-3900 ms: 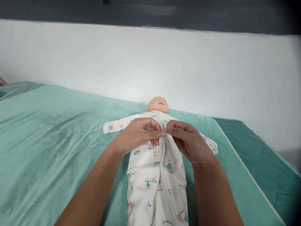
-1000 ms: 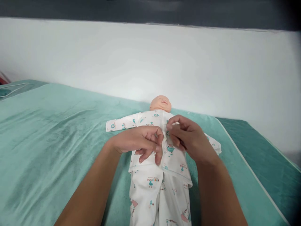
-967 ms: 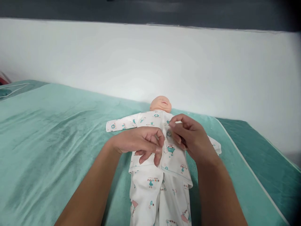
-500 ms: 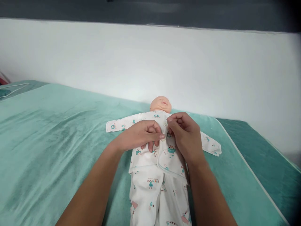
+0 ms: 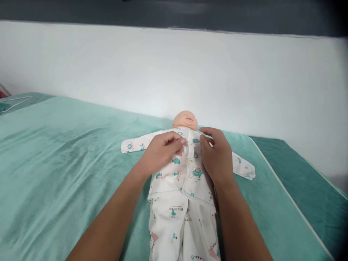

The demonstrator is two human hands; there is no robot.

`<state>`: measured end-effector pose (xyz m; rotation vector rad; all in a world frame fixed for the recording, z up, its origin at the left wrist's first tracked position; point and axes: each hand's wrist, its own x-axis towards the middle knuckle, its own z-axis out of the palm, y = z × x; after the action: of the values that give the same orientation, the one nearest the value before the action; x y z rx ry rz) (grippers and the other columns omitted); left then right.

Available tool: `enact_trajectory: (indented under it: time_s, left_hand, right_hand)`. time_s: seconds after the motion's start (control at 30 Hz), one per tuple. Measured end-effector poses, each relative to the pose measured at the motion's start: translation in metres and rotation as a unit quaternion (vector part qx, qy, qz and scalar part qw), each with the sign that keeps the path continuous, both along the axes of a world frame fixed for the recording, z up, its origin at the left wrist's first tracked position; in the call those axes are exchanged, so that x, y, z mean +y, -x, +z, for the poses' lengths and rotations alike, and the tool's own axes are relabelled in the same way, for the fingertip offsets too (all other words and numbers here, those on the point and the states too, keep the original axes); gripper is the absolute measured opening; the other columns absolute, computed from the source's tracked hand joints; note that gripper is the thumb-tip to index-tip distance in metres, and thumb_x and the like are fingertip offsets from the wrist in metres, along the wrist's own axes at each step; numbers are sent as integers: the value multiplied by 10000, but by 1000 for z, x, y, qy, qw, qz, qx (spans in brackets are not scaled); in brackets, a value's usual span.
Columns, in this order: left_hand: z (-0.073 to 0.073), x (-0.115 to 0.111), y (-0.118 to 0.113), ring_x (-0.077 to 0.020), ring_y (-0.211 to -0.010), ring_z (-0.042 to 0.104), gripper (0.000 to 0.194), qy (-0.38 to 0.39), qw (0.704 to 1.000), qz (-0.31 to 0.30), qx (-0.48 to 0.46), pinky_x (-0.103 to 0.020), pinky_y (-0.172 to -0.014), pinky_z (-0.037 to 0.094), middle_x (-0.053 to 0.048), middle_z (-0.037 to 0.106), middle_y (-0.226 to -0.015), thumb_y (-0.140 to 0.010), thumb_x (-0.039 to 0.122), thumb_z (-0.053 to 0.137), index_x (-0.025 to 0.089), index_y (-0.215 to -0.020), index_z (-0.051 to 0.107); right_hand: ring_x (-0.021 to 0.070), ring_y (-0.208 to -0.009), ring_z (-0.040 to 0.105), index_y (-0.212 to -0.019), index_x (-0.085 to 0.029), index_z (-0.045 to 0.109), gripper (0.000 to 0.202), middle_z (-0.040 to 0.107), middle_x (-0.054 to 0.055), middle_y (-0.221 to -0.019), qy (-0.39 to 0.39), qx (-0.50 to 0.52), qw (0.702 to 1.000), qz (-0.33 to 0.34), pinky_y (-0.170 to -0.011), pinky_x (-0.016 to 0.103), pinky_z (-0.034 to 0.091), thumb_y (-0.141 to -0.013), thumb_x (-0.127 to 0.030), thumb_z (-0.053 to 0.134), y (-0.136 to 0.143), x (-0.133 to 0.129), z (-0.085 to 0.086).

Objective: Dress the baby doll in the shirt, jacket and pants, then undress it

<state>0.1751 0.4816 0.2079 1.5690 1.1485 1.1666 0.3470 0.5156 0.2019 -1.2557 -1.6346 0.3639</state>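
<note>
A baby doll (image 5: 185, 120) lies on its back with its head toward the wall. It wears a white printed baby jacket (image 5: 198, 181) with a front placket, and white printed pants (image 5: 168, 224). My left hand (image 5: 164, 152) hovers over the chest on the placket's left side, its fingers loosely curved, slightly blurred and apart from the cloth. On the other side of the placket, my right hand (image 5: 217, 152) is above the upper chest, thumb and fingers apart with nothing between them. A pale fastener (image 5: 189, 160) shows on the placket between the hands.
A light green cloth (image 5: 67, 156) with some wrinkles covers the surface under the doll. Darker green cloth (image 5: 301, 174) lies to the right. Behind the doll's head rises a white wall (image 5: 174, 69).
Both hands have let go of the jacket's front edges. My left hand has moved up toward the collar, my right hand slightly outward. More of the placket now shows.
</note>
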Motion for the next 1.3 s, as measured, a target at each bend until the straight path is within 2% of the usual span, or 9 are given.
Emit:
enact_trajectory:
  time_s: [0.1, 0.23, 0.3, 0.4, 0.63, 0.8, 0.93, 1.13, 1.3]
  left_hand:
    - [-12, 7, -9, -167, -919, 611, 223, -141, 979, 118, 86, -288, -816, 491, -36, 684, -960, -960, 326, 469, 205, -936, 654]
    - [-23, 16, -14, -203, -1223, 530, 309, -247, 950, 108, 159, -366, -1066, 408, -84, 631, -1265, -990, 261, 398, 203, -1183, 633]
    - [-26, 22, -16, -195, -1317, 482, 370, -248, 950, 77, 174, -375, -1122, 372, -77, 573, -1389, -1004, 255, 349, 213, -1292, 576]
    - [-26, 30, -16, -187, -1350, 467, 409, -230, 950, 44, 205, -387, -1144, 354, -47, 567, -1419, -1014, 254, 301, 237, -1347, 538]
    - [-27, 33, -17, -197, -1306, 495, 388, -208, 948, 64, 230, -392, -1118, 372, -28, 586, -1397, -999, 243, 335, 230, -1317, 556]
    - [-28, 35, -16, -194, -1219, 552, 328, -209, 955, 71, 199, -380, -1078, 415, -40, 650, -1276, -973, 207, 369, 221, -1167, 634]
    - [-32, 33, -12, -186, -1258, 532, 337, -209, 961, 73, 163, -384, -1112, 394, -46, 640, -1306, -969, 210, 379, 222, -1188, 635]
    - [-43, 9, -4, -180, -1368, 448, 363, -181, 972, 76, 127, -404, -1197, 295, -50, 554, -1436, -985, 271, 383, 234, -1249, 629]
    - [-62, -38, 10, -179, -1444, 350, 419, -130, 980, 101, 112, -396, -1222, 239, -64, 424, -1543, -988, 350, 398, 233, -1364, 542]
  right_hand:
    - [263, -1103, 598, -1076, -239, 652, 250, 675, 81, -1188, 72, -19, 997, 21, -968, 442, 441, -894, -268, 484, -4, 5, -4]
    - [259, -1126, 588, -1014, -260, 660, 242, 691, 58, -1134, 83, -63, 991, 88, -953, 404, 438, -937, -313, 437, -3, 5, -4]
    - [253, -1136, 577, -987, -260, 651, 265, 692, 55, -1072, 67, -87, 987, 121, -970, 393, 426, -959, -309, 392, -2, 5, -3]
    - [246, -1146, 566, -991, -255, 643, 289, 685, 58, -1040, 50, -103, 983, 140, -1005, 391, 406, -971, -294, 357, -2, 6, -3]
    - [218, -1171, 578, -1085, -262, 681, 283, 670, 44, -1221, 37, -66, 989, 124, -1049, 390, 400, -953, -272, 430, -3, 7, -7]
    - [222, -1282, 538, -1030, -283, 743, 262, 645, 27, -1312, 55, -42, 987, 144, -1118, 419, 373, -926, -288, 503, -4, 6, -7]
    - [224, -1331, 511, -1076, -317, 748, 280, 618, -16, -1366, 76, -34, 984, 155, -1155, 430, 354, -915, -298, 520, -5, 2, -5]
    - [214, -1355, 491, -1152, -312, 724, 308, 666, -15, -1301, 62, -2, 981, 184, -1183, 433, 324, -935, -320, 506, -11, -19, -11]
    - [231, -1417, 408, -1219, -303, 683, 317, 621, 22, -1365, 37, 21, 979, 198, -1196, 492, 290, -946, -311, 521, -25, -70, -30]
